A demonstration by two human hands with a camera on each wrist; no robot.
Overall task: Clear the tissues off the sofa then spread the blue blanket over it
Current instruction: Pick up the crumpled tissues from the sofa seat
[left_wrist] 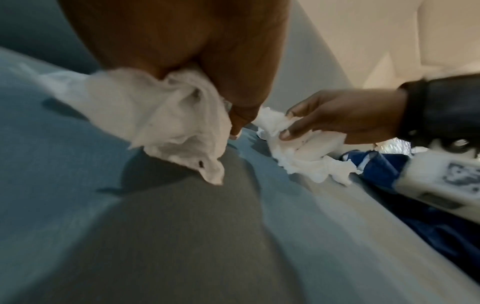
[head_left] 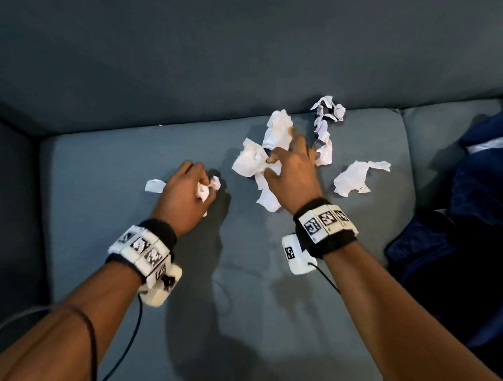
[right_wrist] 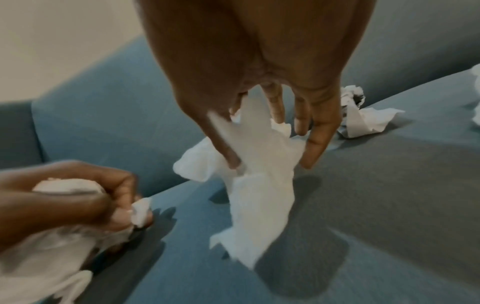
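Several crumpled white tissues lie on the blue-grey sofa seat. My left hand is curled in a fist round one tissue, whose end sticks out at the left; the left wrist view shows this tissue hanging from the fist. My right hand pinches a long tissue between thumb and fingers, just above the seat. Loose tissues lie by the backrest and to the right. The dark blue blanket is bunched at the seat's right end.
The sofa backrest runs along the far side and an armrest closes the left end. A seam between cushions lies just left of the blanket. Wrist-camera cables hang beneath both forearms.
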